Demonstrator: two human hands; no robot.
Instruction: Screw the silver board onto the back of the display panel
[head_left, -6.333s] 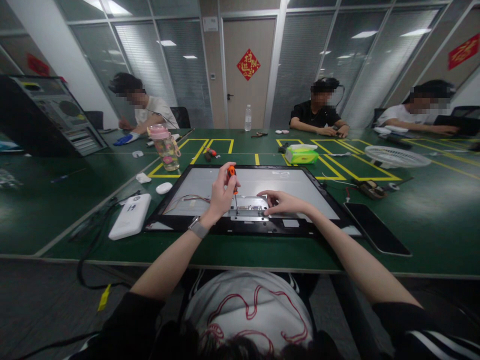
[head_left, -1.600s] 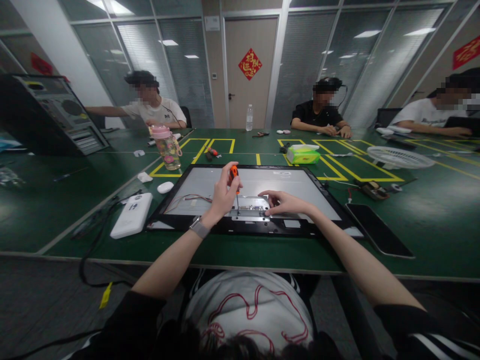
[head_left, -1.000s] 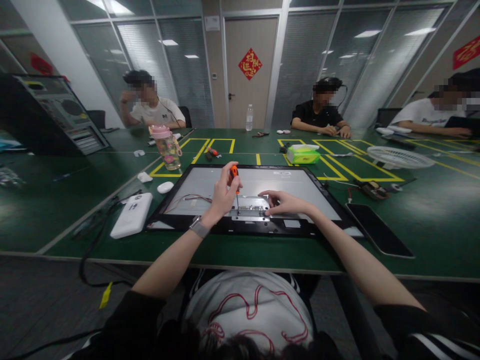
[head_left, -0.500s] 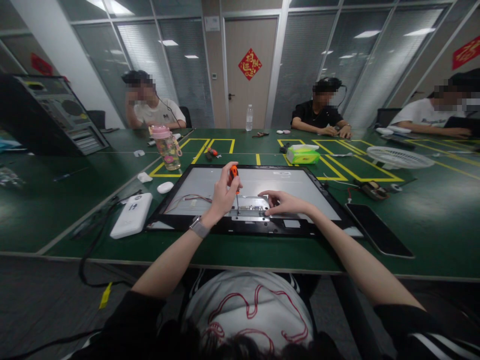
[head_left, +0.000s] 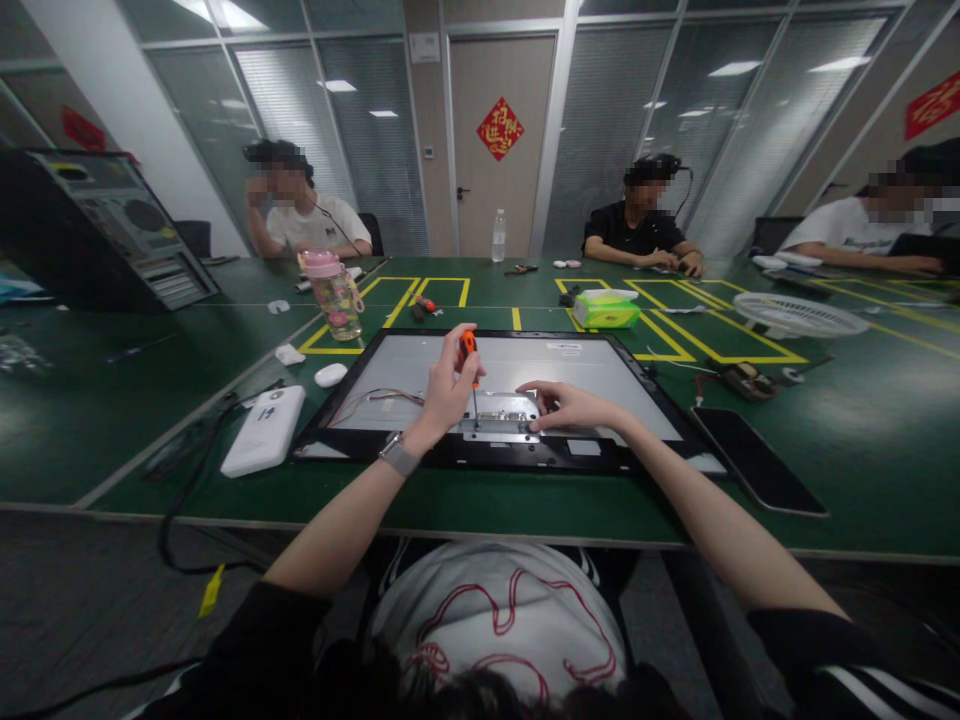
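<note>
My left hand (head_left: 448, 390) is closed around the orange-and-black handle of a screwdriver (head_left: 469, 343). The screwdriver stands nearly upright, its tip down on a metal bracket (head_left: 501, 437) near the lower edge of a display panel (head_left: 390, 365). With thumb and index finger, my right hand (head_left: 571, 407) holds the bracket's right end, the fingers spanning it from top to bottom. A small circuit board with connectors (head_left: 504, 416) shows between the hands. The panel lies flat, grey-backed with a black frame. Whatever is under the screwdriver tip is too small to make out.
Left of the panel are a white power bank (head_left: 264, 432), a white case (head_left: 331, 375) and a pink-lidded bottle (head_left: 330, 295). A phone (head_left: 757, 460) lies to the right. Beyond are a green tissue pack (head_left: 606, 310) and a badminton racket (head_left: 799, 314). Several people sit across the table.
My hands, the screwdriver and the panel show no visible movement. Across the table, the hands of the person in black have shifted slightly.
</note>
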